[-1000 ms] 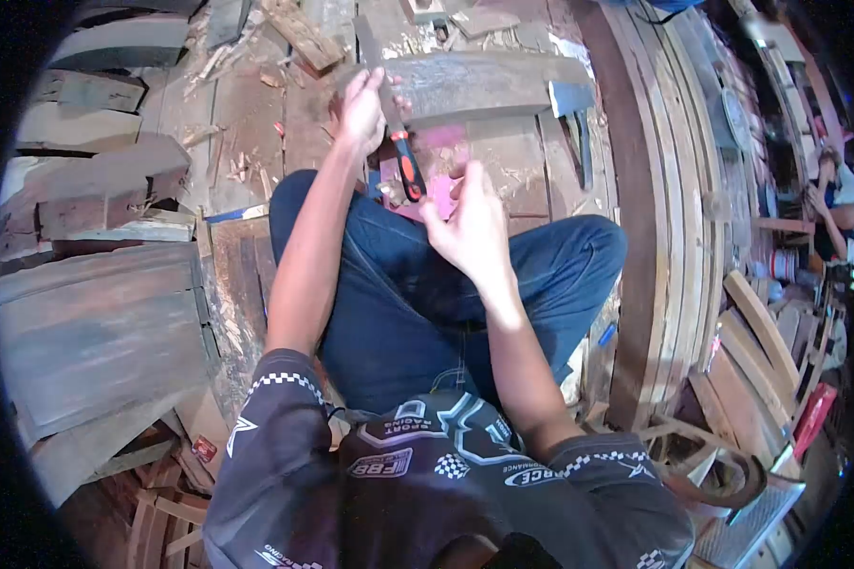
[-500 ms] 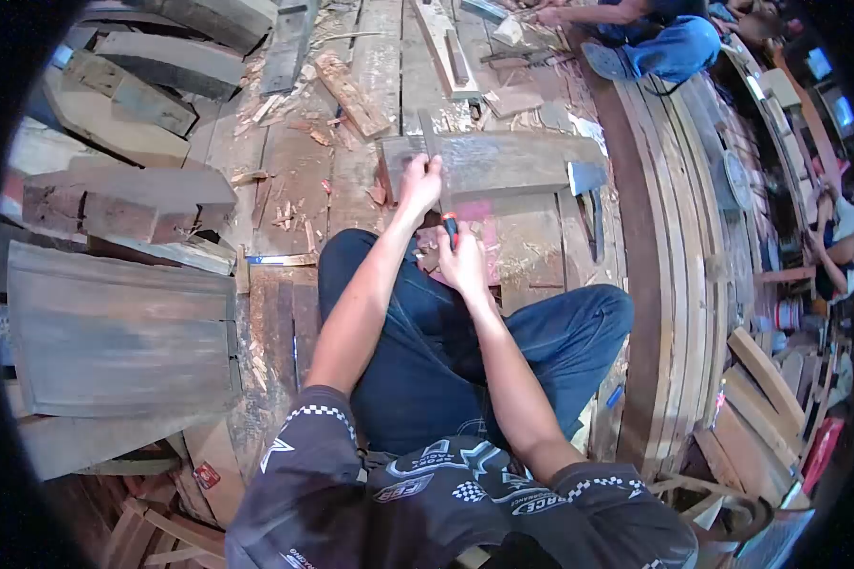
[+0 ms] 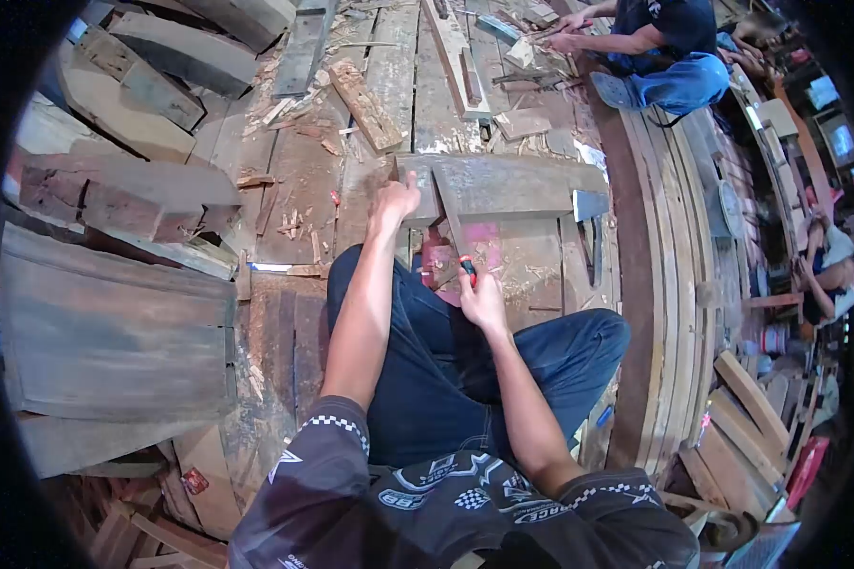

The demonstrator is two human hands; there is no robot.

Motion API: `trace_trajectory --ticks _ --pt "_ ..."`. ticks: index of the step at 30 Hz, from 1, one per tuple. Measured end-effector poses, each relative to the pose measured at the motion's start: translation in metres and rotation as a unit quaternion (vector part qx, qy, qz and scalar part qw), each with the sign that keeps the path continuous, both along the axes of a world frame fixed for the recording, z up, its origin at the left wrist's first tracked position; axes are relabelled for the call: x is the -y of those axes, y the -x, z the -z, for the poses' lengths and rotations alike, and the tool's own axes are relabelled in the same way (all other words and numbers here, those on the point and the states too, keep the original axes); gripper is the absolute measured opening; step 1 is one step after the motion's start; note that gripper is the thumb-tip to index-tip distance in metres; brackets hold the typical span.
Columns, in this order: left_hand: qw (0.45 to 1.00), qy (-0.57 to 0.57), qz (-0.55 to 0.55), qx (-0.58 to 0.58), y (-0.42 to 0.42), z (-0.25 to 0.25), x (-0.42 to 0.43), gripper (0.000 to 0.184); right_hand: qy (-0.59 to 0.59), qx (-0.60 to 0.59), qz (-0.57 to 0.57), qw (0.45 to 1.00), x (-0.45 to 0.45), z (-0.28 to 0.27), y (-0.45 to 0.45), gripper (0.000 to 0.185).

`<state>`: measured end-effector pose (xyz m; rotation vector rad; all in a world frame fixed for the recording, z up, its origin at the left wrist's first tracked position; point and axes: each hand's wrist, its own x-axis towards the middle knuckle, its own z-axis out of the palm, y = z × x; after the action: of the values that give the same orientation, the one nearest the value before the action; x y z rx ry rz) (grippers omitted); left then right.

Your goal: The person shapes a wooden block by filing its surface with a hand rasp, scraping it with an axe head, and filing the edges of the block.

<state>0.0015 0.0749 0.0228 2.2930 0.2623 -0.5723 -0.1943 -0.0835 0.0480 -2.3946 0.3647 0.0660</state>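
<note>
Head view: the right hand [image 3: 484,302] is clenched around the red-and-black handle [image 3: 467,269] of a long-bladed tool [image 3: 451,215], its blade slanting over the wooden block [image 3: 522,188]; the left hand [image 3: 396,199] is at the block's left end, finger closure unclear; a hatchet [image 3: 589,206] sits by the right end.

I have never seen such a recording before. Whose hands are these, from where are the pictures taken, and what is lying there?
There is no robot here: the two bare hands belong to a seated person, seen by one head-worn camera that looks forward and down. The right hand holds the black-and-red handle of a long, narrow blade, probably a saw, laid across a thick wooden block. The left hand rests at the block's left end. An axe-like tool is near its right end. Wood chips lie around, and another person sits farther away.
</note>
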Motion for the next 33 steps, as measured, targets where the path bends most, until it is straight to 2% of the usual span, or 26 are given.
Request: trace_trajectory --ticks 3,5,8,9,10,11,14,16,18,20,23,26,27,29,31,33 --pt "0.997 0.05 0.061 -0.021 0.004 -0.009 0.011 0.092 -0.041 -0.006 0.034 0.999 0.012 0.0 0.006 0.032" --pt "0.997 0.056 0.036 -0.028 0.003 -0.007 0.01 0.091 -0.064 -0.024 0.054 0.996 0.02 -0.006 0.013 0.033" --pt "0.999 0.038 0.008 -0.018 -0.004 -0.005 0.002 0.088 -0.069 0.01 0.046 0.997 0.037 0.009 0.023 0.035" --pt "1.0 0.019 -0.008 0.001 -0.005 0.001 0.003 0.087 -0.129 0.007 0.062 0.99 0.043 0.018 0.027 0.03" --pt "1.0 0.002 -0.023 0.021 -0.008 0.003 0.006 0.087 -0.141 -0.017 0.077 0.987 0.044 0.007 0.028 0.03" --pt "0.999 0.016 -0.047 -0.013 -0.014 0.003 0.008 0.088 -0.154 -0.039 0.093 0.983 0.045 -0.004 0.03 0.032" --pt "0.999 0.038 0.029 0.018 -0.045 0.011 0.002 0.092 -0.25 -0.05 0.124 0.959 0.048 -0.024 0.04 0.032" --pt "0.998 0.059 -0.026 0.012 -0.069 0.045 0.005 0.088 -0.283 -0.072 0.142 0.946 0.051 -0.038 0.042 0.03" --pt "0.996 0.051 -0.048 0.047 -0.077 0.04 0.006 0.085 -0.316 -0.066 0.147 0.935 0.052 -0.051 0.044 0.029" --pt "0.995 0.074 -0.025 0.065 -0.096 0.076 0.004 0.081 -0.346 -0.07 0.152 0.923 0.054 -0.056 0.045 0.028" --pt "0.995 0.103 -0.011 0.017 -0.094 0.086 0.005 0.08 -0.359 -0.068 0.155 0.918 0.06 -0.053 0.046 0.023" --pt "0.994 0.098 0.0 0.052 -0.112 0.13 0.002 0.08 -0.361 -0.072 0.15 0.917 0.061 -0.054 0.049 0.02" --pt "0.992 0.115 0.041 0.042 -0.117 0.132 -0.002 0.08 -0.367 -0.071 0.15 0.915 0.062 -0.053 0.047 0.019" --pt "0.994 0.111 -0.009 0.003 -0.123 0.139 0.0 0.083 -0.392 -0.061 0.149 0.906 0.066 -0.049 0.047 0.018" --pt "0.991 0.132 -0.036 -0.01 -0.109 0.117 0.005 0.09 -0.392 -0.058 0.156 0.905 0.069 -0.048 0.048 0.018" --pt "0.984 0.179 -0.002 0.014 -0.106 0.109 0.003 0.093 -0.409 -0.062 0.172 0.894 0.069 -0.054 0.046 0.017"
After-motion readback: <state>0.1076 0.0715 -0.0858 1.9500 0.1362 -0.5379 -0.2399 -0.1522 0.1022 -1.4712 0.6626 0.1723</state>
